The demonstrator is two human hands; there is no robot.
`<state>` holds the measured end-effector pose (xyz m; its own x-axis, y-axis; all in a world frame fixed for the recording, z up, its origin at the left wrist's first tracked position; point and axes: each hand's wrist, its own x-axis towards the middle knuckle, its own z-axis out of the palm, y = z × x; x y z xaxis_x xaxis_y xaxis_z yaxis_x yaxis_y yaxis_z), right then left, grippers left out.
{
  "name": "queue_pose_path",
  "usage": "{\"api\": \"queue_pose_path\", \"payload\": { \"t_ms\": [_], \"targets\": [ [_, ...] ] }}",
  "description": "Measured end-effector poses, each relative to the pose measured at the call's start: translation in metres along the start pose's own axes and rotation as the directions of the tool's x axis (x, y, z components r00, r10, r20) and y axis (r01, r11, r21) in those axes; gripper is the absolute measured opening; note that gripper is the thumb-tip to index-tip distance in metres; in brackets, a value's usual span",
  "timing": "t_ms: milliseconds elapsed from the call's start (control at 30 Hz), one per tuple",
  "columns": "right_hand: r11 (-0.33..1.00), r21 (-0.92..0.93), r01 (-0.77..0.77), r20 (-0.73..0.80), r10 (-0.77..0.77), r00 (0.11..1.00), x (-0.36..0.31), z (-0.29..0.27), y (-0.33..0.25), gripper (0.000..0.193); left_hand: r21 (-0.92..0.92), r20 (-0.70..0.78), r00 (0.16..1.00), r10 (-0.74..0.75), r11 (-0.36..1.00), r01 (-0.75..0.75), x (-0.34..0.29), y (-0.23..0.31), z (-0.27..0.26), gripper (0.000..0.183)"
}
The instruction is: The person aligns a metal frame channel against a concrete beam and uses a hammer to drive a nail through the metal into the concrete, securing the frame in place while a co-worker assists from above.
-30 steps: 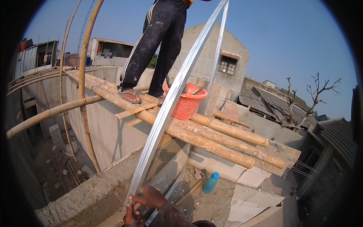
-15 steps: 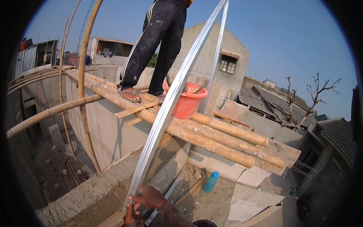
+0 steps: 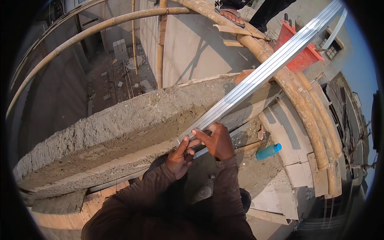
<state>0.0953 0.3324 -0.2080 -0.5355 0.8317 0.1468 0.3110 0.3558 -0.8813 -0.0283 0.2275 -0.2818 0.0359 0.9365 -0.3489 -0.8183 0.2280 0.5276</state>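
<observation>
Channel point(image 3: 260, 75): view tipped dwn, hold unchanged.
L hand point(image 3: 178, 162): fingers gripping channel's lwr end.
R hand point(image 3: 219, 142): likewise, just R.

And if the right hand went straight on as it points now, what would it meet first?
Probably the silvery metal strip, which the right hand seems to touch; exact depth is unclear.

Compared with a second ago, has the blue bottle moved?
No. The view has turned, but the blue bottle sits in the same spot near the pale block wall.
</observation>
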Motion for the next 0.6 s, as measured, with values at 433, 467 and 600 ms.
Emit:
{"api": "queue_pose_path", "payload": {
  "t_ms": [433,467,600],
  "targets": [
    [0.994,-0.106,0.024,0.017,-0.022,1.0,-0.0003,-0.003,-0.003,0.029,-0.014,-0.003,1.0,-0.004,1.0,0.004,0.0007,-0.0017,-0.0014,0.06],
    [0.992,-0.126,0.033,0.018,-0.031,0.999,-0.0009,-0.0043,-0.003,0.031,-0.003,0.02,1.0,0.007,1.0,-0.007,0.001,-0.0017,-0.0025,0.059],
    [0.982,-0.181,-0.048,-0.013,0.047,0.999,-0.0017,-0.006,-0.0082,0.036,0.02,0.05,0.998,0.039,0.999,-0.04,0.0007,-0.001,0.0029,0.057]
  ]
}}
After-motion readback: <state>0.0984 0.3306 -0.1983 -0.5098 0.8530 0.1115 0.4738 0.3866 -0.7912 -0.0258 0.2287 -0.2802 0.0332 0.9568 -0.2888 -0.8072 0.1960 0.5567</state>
